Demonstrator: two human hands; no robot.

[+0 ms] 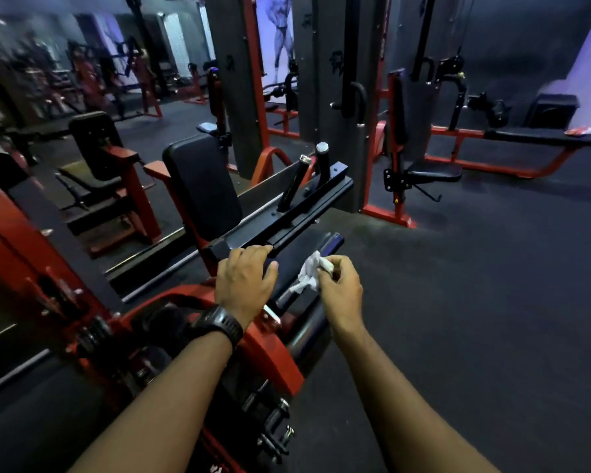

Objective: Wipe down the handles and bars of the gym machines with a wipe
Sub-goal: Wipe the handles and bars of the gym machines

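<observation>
Wipe (309, 273) is pinched, bunched, in right hand (338, 290), just above short handle (284, 297). Left hand (244, 285) is rested fingers-flat on black bar (304, 206), nothing gripped. Wipe should be wrapped round handle and drawn full length.

no text, brand or number can be read anywhere in view. the dark shrouds (239, 46) on the gym machines (393, 165) carry small emblems, but these are too blurred to make out as letters. the wall poster (277, 29) at the back shows only a muscular figure, and the black wristwatch (219, 324) is too dark to read.
</observation>
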